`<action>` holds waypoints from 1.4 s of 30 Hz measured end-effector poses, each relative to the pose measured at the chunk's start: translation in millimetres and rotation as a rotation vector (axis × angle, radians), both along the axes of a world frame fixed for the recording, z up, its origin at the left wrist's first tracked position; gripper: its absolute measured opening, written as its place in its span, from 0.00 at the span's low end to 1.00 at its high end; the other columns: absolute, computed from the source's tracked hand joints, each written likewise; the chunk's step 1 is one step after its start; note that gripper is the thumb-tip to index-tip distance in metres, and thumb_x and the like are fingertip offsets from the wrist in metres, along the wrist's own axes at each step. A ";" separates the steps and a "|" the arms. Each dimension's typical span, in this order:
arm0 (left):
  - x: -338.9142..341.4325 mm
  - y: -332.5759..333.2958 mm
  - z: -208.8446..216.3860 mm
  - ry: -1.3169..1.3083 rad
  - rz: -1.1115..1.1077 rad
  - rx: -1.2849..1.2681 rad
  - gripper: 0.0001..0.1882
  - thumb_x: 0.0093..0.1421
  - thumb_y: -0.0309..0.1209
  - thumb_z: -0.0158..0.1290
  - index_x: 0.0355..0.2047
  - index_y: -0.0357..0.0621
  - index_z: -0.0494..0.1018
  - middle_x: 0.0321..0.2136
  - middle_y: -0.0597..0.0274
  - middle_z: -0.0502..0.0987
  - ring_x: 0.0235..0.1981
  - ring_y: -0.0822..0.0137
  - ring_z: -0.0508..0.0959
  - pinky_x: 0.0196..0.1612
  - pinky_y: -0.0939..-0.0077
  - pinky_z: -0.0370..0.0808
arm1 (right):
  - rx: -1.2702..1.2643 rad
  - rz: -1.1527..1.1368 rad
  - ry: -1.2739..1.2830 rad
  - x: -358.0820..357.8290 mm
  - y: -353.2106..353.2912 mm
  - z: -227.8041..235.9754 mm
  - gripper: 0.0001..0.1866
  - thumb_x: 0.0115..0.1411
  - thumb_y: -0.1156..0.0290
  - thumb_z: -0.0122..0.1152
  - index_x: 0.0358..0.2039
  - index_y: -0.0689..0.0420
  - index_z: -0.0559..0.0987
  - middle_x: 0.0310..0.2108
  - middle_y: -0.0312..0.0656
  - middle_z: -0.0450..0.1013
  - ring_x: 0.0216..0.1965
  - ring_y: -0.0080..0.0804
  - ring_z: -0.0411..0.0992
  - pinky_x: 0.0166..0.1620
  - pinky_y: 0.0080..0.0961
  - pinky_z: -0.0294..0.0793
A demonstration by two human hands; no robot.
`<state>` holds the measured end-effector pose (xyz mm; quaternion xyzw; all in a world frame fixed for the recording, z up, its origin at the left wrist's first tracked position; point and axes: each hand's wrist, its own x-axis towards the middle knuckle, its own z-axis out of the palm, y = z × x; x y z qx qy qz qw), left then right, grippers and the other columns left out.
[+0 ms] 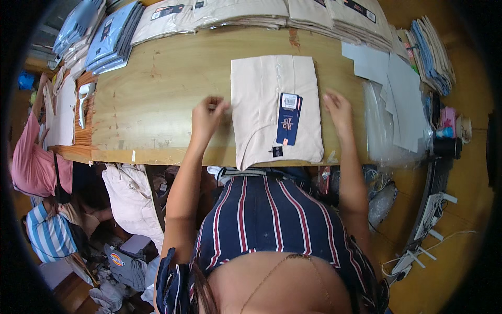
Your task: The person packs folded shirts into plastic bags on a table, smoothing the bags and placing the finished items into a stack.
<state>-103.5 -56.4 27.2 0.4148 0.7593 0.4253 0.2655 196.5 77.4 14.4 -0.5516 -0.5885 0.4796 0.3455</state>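
Note:
A folded cream shirt (256, 99) lies flat on the wooden table in front of me, its neckline toward me. A dark blue hang tag (288, 119) with a white sticker rests on its front, and a small dark label (276, 152) shows at the collar. My left hand (210, 116) is just off the shirt's left edge, fingers loosely bent, thumb apart, nothing in it. Beyond the right edge, my right hand (339, 109) is open and empty, fingers pointing toward the shirt. Neither hand appears to grip the fabric.
Bagged cream garments (238, 13) line the table's far edge, with bagged blue ones (112, 36) at far left. A white handheld tool (83, 102) lies left. White sheets (402, 104) and clear plastic bags (379, 120) lie right. A person in pink (36, 152) is at left.

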 end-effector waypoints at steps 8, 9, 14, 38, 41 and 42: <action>-12.3 61.1 -26.0 -0.551 -0.028 -0.124 0.08 0.46 0.29 0.56 0.17 0.40 0.70 0.14 0.69 0.68 0.13 0.79 0.64 0.15 0.85 0.60 | -0.037 -0.071 0.296 -51.6 34.9 -14.1 0.30 0.44 0.82 0.59 0.48 0.55 0.60 0.30 0.44 0.69 0.29 0.28 0.68 0.33 0.18 0.68; -11.2 61.8 -26.3 -0.569 -0.003 -0.149 0.06 0.47 0.28 0.55 0.20 0.39 0.71 0.16 0.68 0.70 0.14 0.78 0.66 0.17 0.86 0.62 | -0.034 -0.024 0.207 -52.1 36.9 -16.8 0.30 0.44 0.82 0.59 0.48 0.55 0.60 0.29 0.44 0.69 0.29 0.28 0.68 0.34 0.19 0.68; -15.2 47.5 -16.9 -0.392 0.052 0.018 0.21 0.53 0.27 0.50 0.46 0.35 0.60 0.24 0.58 0.73 0.20 0.75 0.71 0.21 0.84 0.68 | 0.373 -0.124 -0.284 29.7 29.7 22.6 0.11 0.46 0.77 0.54 0.33 0.59 0.73 0.28 0.45 0.72 0.28 0.33 0.71 0.32 0.25 0.68; 131.5 69.7 42.7 -0.276 -0.334 0.198 0.14 0.56 0.26 0.45 0.42 0.34 0.64 0.26 0.59 0.73 0.25 0.75 0.70 0.30 0.84 0.66 | 0.405 -0.246 -1.011 178.9 -21.1 32.7 0.19 0.47 0.66 0.56 0.41 0.58 0.71 0.50 0.51 0.58 0.51 0.46 0.57 0.51 0.32 0.56; 139.9 66.5 48.6 -0.274 -0.310 0.188 0.12 0.55 0.24 0.46 0.40 0.35 0.66 0.25 0.60 0.73 0.26 0.75 0.72 0.31 0.84 0.69 | 0.409 -0.243 -0.909 170.8 -40.4 56.3 0.20 0.47 0.69 0.56 0.43 0.57 0.69 0.47 0.49 0.61 0.49 0.44 0.59 0.49 0.30 0.60; 139.9 65.7 49.5 -0.278 -0.310 0.187 0.12 0.55 0.24 0.46 0.40 0.35 0.66 0.26 0.60 0.73 0.26 0.74 0.72 0.31 0.84 0.69 | 0.406 -0.245 -0.879 168.9 -44.1 60.9 0.20 0.47 0.71 0.56 0.43 0.56 0.69 0.46 0.49 0.62 0.48 0.42 0.60 0.47 0.30 0.61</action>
